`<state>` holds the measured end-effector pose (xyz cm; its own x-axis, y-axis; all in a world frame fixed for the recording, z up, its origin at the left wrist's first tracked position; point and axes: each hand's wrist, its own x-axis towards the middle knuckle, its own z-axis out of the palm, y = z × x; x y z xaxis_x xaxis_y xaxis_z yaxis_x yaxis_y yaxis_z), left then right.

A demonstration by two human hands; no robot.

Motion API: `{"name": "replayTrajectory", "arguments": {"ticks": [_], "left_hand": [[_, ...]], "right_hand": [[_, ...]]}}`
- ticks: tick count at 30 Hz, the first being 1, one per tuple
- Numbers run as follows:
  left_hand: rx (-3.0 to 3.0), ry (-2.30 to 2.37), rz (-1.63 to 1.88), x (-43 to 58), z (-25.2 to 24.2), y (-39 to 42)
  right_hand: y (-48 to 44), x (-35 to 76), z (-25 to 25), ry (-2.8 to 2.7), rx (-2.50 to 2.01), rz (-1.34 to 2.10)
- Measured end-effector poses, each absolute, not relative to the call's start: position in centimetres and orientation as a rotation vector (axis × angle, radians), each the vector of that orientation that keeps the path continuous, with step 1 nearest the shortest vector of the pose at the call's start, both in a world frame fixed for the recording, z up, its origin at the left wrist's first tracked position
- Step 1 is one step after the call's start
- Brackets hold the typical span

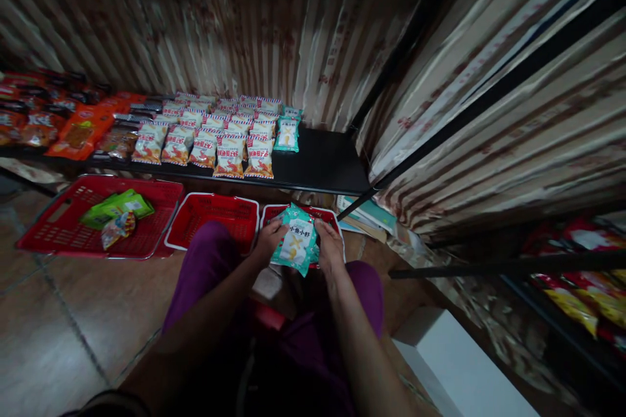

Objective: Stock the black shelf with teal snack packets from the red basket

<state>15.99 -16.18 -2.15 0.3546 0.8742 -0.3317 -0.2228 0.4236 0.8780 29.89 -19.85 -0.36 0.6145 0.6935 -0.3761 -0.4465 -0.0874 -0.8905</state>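
A teal and white snack bag point(298, 242) is held up between my two hands, its printed front facing me. My left hand point(270, 241) grips its left edge, and my right hand point(330, 246) grips the right edge; both are closed. Other teal packaging shows behind this bag, but how many bags there are I cannot tell. Just beyond and below my hands is a red basket point(267, 212), largely hidden by them. On the black shelf point(320, 159), a matching teal bag point(287, 134) stands at the right end of the rows, beside white and orange snack bags point(229, 155).
Left of my knees sit a red basket point(215, 197) and a wider red basket point(166, 199) holding green packets point(117, 205). A black shelf post point(440, 137) slants across the right. A white box point(469, 365) stands on the floor at lower right, near bagged goods point(577, 287).
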Motion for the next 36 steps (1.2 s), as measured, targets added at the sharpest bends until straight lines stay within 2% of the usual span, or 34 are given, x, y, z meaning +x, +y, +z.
{"name": "replayTrajectory", "arguments": {"ticks": [4, 13, 19, 24, 36], "left_hand": [[0.745, 0.799, 0.91, 15.6, 0.8, -16.3], [0.682, 0.875, 1.028, 16.0, 4.6, -17.6], [0.748, 0.837, 1.043, 15.5, 5.0, -17.4], [0.814, 0.814, 0.922, 14.8, 5.0, -17.5], [0.884, 0.795, 0.682, 14.0, 3.9, -18.5]], "right_hand": [[-20.8, 29.2, 1.7, -0.274, -1.324, 0.967], [-21.7, 28.6, 4.7, -0.308, -1.223, 0.985], [-21.4, 28.0, 5.9, -0.297, -1.209, 1.001], [-21.0, 28.5, 6.5, -0.254, -1.214, 0.955], [-19.3, 31.0, 5.3, -0.096, -1.353, 0.999]]}}
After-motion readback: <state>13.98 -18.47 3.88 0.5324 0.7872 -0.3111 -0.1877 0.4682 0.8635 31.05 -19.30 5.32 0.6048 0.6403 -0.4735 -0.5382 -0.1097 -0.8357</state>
